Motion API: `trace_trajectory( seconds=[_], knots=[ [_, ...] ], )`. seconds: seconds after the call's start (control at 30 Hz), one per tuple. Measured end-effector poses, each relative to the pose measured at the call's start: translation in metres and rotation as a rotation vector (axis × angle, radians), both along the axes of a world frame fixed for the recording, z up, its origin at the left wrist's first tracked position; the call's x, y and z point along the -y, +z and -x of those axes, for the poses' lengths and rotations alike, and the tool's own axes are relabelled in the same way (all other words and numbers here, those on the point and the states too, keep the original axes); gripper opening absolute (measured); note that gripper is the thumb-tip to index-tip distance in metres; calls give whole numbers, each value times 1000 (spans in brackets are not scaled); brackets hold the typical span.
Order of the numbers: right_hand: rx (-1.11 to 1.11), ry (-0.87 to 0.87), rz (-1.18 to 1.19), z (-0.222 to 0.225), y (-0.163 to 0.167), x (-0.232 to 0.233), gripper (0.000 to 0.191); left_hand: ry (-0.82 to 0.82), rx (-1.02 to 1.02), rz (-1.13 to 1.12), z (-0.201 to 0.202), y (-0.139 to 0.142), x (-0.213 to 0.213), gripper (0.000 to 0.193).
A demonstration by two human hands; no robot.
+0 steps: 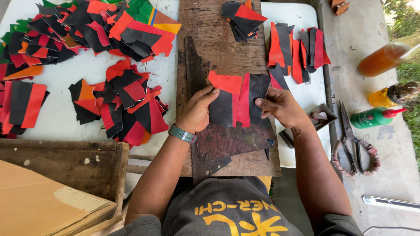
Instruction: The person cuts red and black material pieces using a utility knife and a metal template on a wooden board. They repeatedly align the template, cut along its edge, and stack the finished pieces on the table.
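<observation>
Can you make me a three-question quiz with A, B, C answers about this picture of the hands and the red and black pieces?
1. Where are the scissors?
A. right of the right hand
B. on the pile at far left
C. under the cardboard

2. What colours is the joined piece under the hands?
A. blue and white
B. red and black
C. all green

3. What is the left hand doing?
A. hanging in the air
B. holding a bottle
C. pressing on the piece

Answers: 1 A, they lie on the grey ledge; 2 B, red strips between black ones; 3 C, its fingers lie flat on it.
</observation>
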State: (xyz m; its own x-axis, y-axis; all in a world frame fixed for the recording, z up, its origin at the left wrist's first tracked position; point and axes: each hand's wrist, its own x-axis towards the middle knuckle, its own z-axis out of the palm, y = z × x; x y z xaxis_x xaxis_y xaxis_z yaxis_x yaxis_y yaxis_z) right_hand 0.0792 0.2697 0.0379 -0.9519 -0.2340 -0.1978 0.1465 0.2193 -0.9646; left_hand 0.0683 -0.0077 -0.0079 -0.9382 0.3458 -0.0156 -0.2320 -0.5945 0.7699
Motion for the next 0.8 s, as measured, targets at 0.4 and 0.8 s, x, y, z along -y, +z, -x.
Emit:
trace_trajectory(
  seconds=[0.4,0.8],
  knots=[
    [-203,-436,599,-10,30,30,33,46,-4,-20,-10,-4,1,28],
    [-82,-57,45,-45,16,12,47,92,-457,797,-9,41,4,22]
  ],
)
